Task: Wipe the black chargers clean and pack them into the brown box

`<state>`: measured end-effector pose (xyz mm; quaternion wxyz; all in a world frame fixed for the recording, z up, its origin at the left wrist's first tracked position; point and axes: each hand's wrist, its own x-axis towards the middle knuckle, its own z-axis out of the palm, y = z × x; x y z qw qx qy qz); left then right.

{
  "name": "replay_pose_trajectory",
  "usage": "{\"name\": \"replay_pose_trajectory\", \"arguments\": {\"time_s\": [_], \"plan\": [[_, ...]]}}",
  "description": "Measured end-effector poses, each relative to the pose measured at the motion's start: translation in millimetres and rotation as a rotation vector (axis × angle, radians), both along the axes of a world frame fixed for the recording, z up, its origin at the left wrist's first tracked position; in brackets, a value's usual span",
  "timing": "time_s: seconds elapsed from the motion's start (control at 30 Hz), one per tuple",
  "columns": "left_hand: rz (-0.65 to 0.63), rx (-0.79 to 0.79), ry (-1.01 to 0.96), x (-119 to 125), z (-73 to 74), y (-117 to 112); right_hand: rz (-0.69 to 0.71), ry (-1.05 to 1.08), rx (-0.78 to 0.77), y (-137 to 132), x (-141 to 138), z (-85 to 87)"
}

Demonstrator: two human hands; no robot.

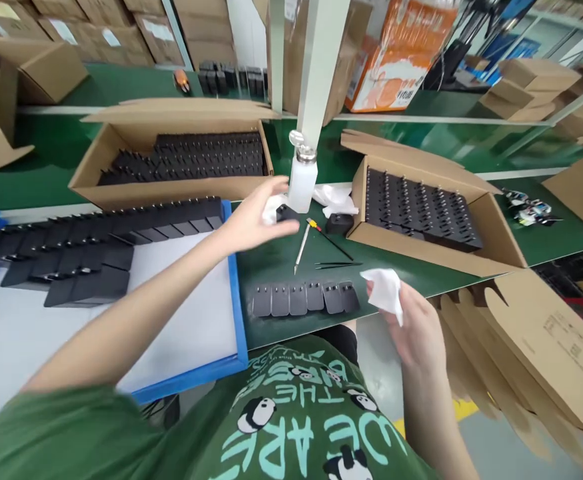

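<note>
My left hand [254,223] reaches forward over the bench with thumb and fingers apart. Just beyond its fingers are a small black block [286,213] and a crumpled white wipe [272,208]; I cannot tell whether the fingertips touch them. Beside them stands a white dispenser bottle [302,180], its metal cap flipped up. At the bench's front edge my right hand [419,327] grips a white wipe [385,292]. Between the hands lies a row of several black cases [299,299], with a white pen-like tool [301,250] and black tweezers [338,265] behind it.
Cardboard boxes of black units stand at back left [171,190] and right [436,257]. A blue-rimmed tray [239,300] holding more black units is at left. Another black block [339,223] and wipe [334,197] lie by the bottle. Folded cardboard [536,347] is at right.
</note>
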<state>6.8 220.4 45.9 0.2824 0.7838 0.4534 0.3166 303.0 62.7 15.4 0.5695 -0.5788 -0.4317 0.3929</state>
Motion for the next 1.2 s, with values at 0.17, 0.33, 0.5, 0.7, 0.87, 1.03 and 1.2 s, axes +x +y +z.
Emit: {"name": "replay_pose_trajectory", "arguments": {"time_s": [0.17, 0.33, 0.5, 0.7, 0.87, 1.03, 1.2], "plan": [[-0.238, -0.215, 0.259, -27.3, -28.1, -99.8, -0.033, -0.784, 0.344, -41.4, -22.2, -52.9], [-0.167, -0.082, 0.278, -14.5, -55.6, -120.0, 0.122, -1.162, 0.478, -37.4, -56.3, -62.2], [-0.166, 0.008, 0.246, -12.4, -56.5, -115.3, 0.247, -1.258, 0.532, -30.8, -95.3, -48.5], [-0.134, 0.043, 0.265, -12.7, -59.6, -117.3, 0.197, -1.312, 0.566, -33.4, -120.6, -53.5], [-0.141, 0.078, 0.256, -12.4, -61.4, -117.4, 0.394, -1.099, 0.660, -25.8, -137.5, -46.2], [-0.160, 0.012, 0.294, -24.8, -53.2, -117.5, 0.203, -0.881, 0.542, -26.0, -92.7, -19.2], [-0.186, -0.111, 0.302, -35.4, -52.0, -117.7, 0.017, -1.216, 0.431, -37.6, -66.4, -37.0]]}}
